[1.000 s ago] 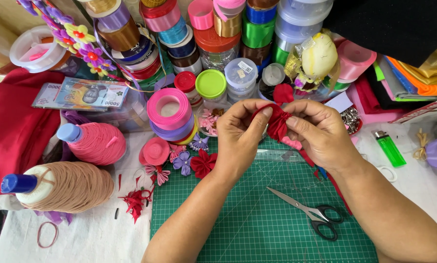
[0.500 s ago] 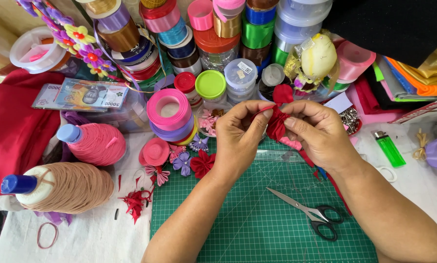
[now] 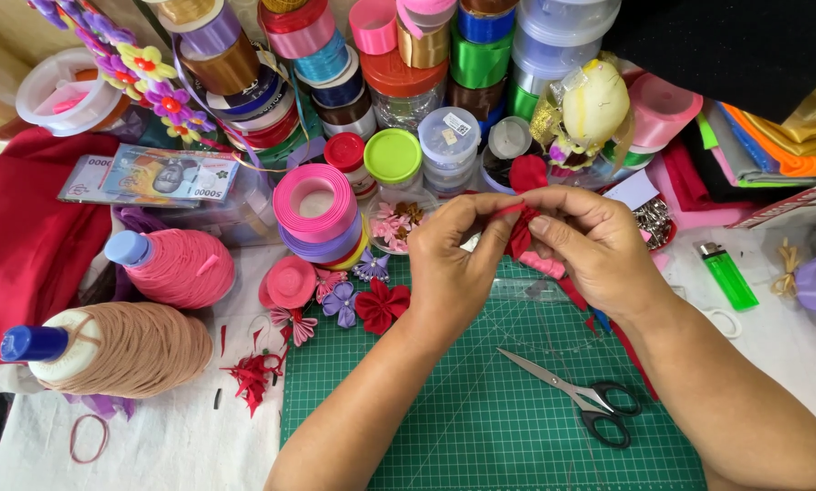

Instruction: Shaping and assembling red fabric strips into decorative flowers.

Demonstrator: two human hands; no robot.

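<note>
Left hand (image 3: 453, 264) and right hand (image 3: 594, 250) meet above the green cutting mat (image 3: 444, 427), fingers of both pinched closed on a folded red ribbon (image 3: 520, 235); its tail trails down under the right wrist. Scissors (image 3: 576, 397) lie on the mat below, ribbon spools (image 3: 317, 214) behind. The fold's shape is probably a petal.

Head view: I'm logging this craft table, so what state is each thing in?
Left hand: pinching the red ribbon.
Right hand: pinching the red ribbon.
Red ribbon: folded between the fingertips, tail hanging down.
Scissors: shut, flat on the mat.
Mat: flat on the table.
Lighter: lying flat, unlit.
Pink spool: stacked on other spools.
Green-lid jar: closed.
Tan thread cone: on its side.
</note>
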